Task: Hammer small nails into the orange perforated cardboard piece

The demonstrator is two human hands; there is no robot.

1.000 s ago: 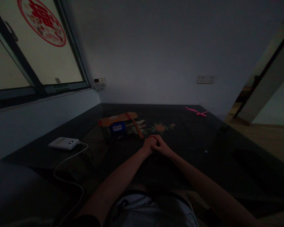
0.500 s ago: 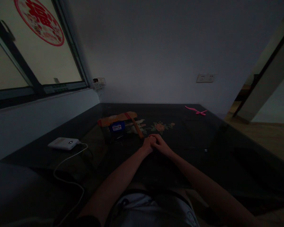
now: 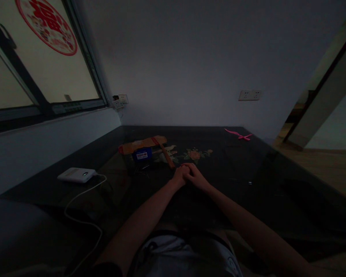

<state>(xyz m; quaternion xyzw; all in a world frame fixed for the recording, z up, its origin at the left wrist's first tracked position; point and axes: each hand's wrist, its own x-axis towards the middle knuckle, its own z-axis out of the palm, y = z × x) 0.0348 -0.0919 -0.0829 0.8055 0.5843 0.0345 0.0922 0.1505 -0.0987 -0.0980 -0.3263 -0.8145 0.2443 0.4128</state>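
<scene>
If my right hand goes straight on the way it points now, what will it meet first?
The left hand, clasped with the right hand. Beyond, the line seems to run toward the wooden handle, though depth is unclear here.

Home-type room, dimly lit. Evidence: round red-and-white paper-cut decoration (image 3: 47,27) on sliding window; white double wall socket (image 3: 249,95); dark glossy desk (image 3: 207,207) with floral pattern (image 3: 194,154); pale wood-look floor (image 3: 323,165).
</scene>
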